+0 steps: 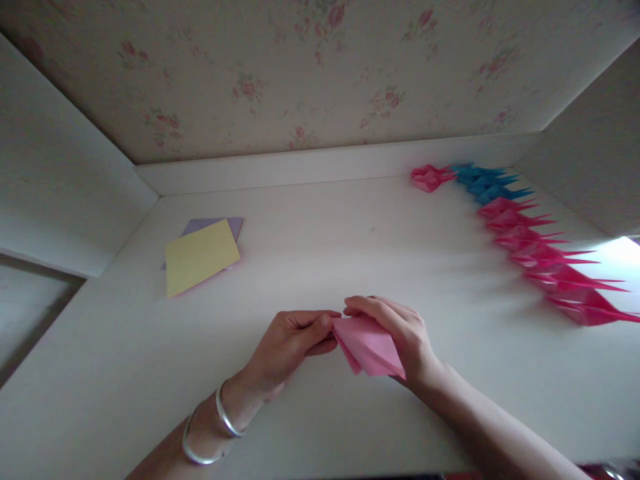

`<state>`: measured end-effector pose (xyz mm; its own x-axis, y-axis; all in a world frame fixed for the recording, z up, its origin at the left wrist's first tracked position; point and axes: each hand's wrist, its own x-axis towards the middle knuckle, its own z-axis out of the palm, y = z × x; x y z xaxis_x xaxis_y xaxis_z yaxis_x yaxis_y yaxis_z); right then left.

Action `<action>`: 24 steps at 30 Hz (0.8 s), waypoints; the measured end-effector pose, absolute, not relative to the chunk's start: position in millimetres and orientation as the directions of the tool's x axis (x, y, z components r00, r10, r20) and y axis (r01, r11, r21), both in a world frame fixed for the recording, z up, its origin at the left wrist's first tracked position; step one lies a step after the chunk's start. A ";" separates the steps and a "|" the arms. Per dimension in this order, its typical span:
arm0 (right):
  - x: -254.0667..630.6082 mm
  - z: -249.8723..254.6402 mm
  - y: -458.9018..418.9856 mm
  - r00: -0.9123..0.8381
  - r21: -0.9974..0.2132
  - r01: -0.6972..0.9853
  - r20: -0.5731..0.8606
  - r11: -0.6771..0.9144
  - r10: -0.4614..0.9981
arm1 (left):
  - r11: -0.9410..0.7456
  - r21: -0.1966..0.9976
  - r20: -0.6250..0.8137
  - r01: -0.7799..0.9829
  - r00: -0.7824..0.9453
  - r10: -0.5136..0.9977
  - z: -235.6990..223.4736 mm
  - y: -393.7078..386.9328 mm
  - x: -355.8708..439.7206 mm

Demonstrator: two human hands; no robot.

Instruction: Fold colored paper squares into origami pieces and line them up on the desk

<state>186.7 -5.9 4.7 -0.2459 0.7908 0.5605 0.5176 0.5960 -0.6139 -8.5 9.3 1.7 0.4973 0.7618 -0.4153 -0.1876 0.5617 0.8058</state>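
A folded sheet of pink origami paper is held between both hands above the white table, near its front edge. My left hand pinches the paper's left corner between thumb and fingers. Around the paper's right side curls my right hand, its fingers over the top edge; the palm side is hidden behind the paper. Loose flaps hang down at the lower edge of the paper.
Yellow paper lies over purple paper at the left. Along the right runs a row of folded pink paper pieces and blue ones. One more pink folded piece sits near the back wall.
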 end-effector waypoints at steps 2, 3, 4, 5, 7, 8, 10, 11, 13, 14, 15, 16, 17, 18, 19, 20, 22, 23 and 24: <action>186.6 2.6 -5.4 -0.259 -0.551 0.550 0.601 0.627 0.756 | 0.569 0.795 -0.420 -0.210 0.486 0.766 0.9 8.7 -8.6; 186.7 0.8 -5.4 -0.262 -0.532 0.558 0.615 0.637 0.744 | 0.569 0.793 -0.421 -0.218 0.478 0.771 0.9 8.5 -8.4; 186.8 -1.1 -5.5 -0.264 -0.524 0.561 0.619 0.640 0.739 | 0.565 0.796 -0.422 -0.219 0.468 0.776 1.2 8.5 -8.2; 187.0 -2.9 -5.8 -0.264 -0.529 0.561 0.614 0.637 0.743 | 0.556 0.803 -0.420 -0.214 0.459 0.783 1.6 8.6 -7.9; 187.8 -5.9 -6.7 -0.245 -0.569 0.562 0.579 0.600 0.778 | 0.532 0.827 -0.412 -0.183 0.447 0.794 2.7 9.3 -7.2; 188.4 -7.1 -7.2 -0.229 -0.601 0.560 0.549 0.570 0.804 | 0.518 0.840 -0.406 -0.164 0.443 0.799 3.3 9.7 -6.8; 189.3 -9.2 -8.0 -0.203 -0.667 0.547 0.480 0.505 0.854 | 0.499 0.856 -0.402 -0.133 0.434 0.806 4.0 10.5 -6.5; 189.6 -10.2 -8.2 -0.196 -0.697 0.535 0.447 0.477 0.873 | 0.495 0.860 -0.403 -0.125 0.429 0.808 4.2 11.0 -6.4; 189.0 -12.2 -8.2 -0.190 -0.748 0.501 0.394 0.434 0.899 | 0.493 0.862 -0.407 -0.121 0.414 0.814 4.6 12.0 -6.7; 188.1 -12.8 -8.0 -0.182 -0.772 0.483 0.372 0.412 0.910 | 0.490 0.863 -0.407 -0.122 0.404 0.819 4.9 12.6 -7.0; 186.9 -12.9 -7.6 -0.174 -0.797 0.463 0.347 0.387 0.922 | 0.483 0.868 -0.404 -0.121 0.394 0.825 5.2 13.2 -7.5; 185.5 -12.6 -7.2 -0.167 -0.825 0.436 0.317 0.359 0.933 | 0.472 0.874 -0.399 -0.117 0.381 0.834 5.5 13.9 -8.0; 184.2 -11.7 -6.6 -0.165 -0.855 0.403 0.282 0.325 0.945 | 0.459 0.881 -0.394 -0.111 0.364 0.844 5.9 14.6 -8.7; 183.0 -10.3 -5.9 -0.166 -0.889 0.360 0.239 0.284 0.957 | 0.444 0.890 -0.388 -0.099 0.346 0.854 6.2 15.3 -9.5; 182.3 -8.8 -5.1 -0.168 -0.924 0.304 0.189 0.233 0.967 | 0.425 0.901 -0.380 -0.081 0.325 0.866 6.6 15.9 -10.3; 182.1 -7.2 -4.1 -0.165 -0.957 0.238 0.131 0.169 0.977 | 0.404 0.913 -0.370 -0.056 0.304 0.878 6.8 16.5 -11.2; 183.6 -4.6 -1.6 -0.130 -0.996 0.088 0.012 0.024 0.991 | 0.356 0.934 -0.345 0.007 0.274 0.898 7.4 17.1 -12.7; 185.0 -3.8 -0.2 -0.109 -0.999 0.015 -0.035 -0.033 0.993 | 0.331 0.943 -0.330 0.041 0.268 0.905 7.7 17.2 -13.2; 186.6 -3.1 1.3 -0.092 -0.996 -0.042 -0.070 -0.075 0.993 | 0.306 0.949 -0.313 0.072 0.266 0.912 8.1 17.1 -13.6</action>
<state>186.6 1.3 -3.1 -0.0918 0.9933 -0.0705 -0.0424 -0.0746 -0.9963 -13.6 17.1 8.1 0.2663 0.9115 -0.3134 0.0716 0.3055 0.9495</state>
